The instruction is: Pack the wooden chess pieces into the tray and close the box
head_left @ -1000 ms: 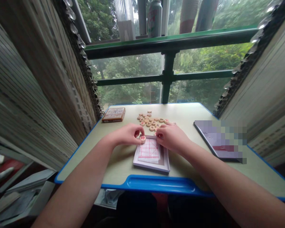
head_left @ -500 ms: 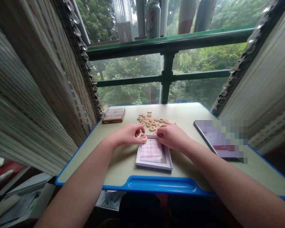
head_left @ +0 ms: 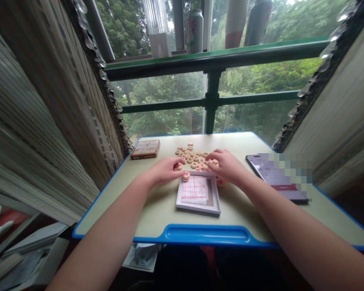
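Note:
A shallow white box tray (head_left: 198, 210) holds a folded paper board (head_left: 194, 188) printed with red lines. In its far left corner sits a small stack of round wooden Chinese chess pieces (head_left: 186, 176), the top one with a red character. My left hand (head_left: 165, 170) is beside that corner, thumb and forefinger apart, with a chess piece (head_left: 178, 166) showing between them; I see no firm grip. Above the tray's far right side, my right hand (head_left: 226, 163) reaches over loose chess pieces (head_left: 195, 165), its fingers apart and curved down. Pieces under its palm are partly hidden.
A flat brown box (head_left: 145, 149) lies at the table's far left. On the right is a phone (head_left: 279, 182), partly pixelated. A blue pen groove (head_left: 206, 234) runs along the front edge. Cans and cups stand on the window ledge beyond, with curtains at both sides.
My left hand has drawn slightly left from the piece in the tray's corner. My right hand has moved right and away from the tray's far edge, over the loose pieces.

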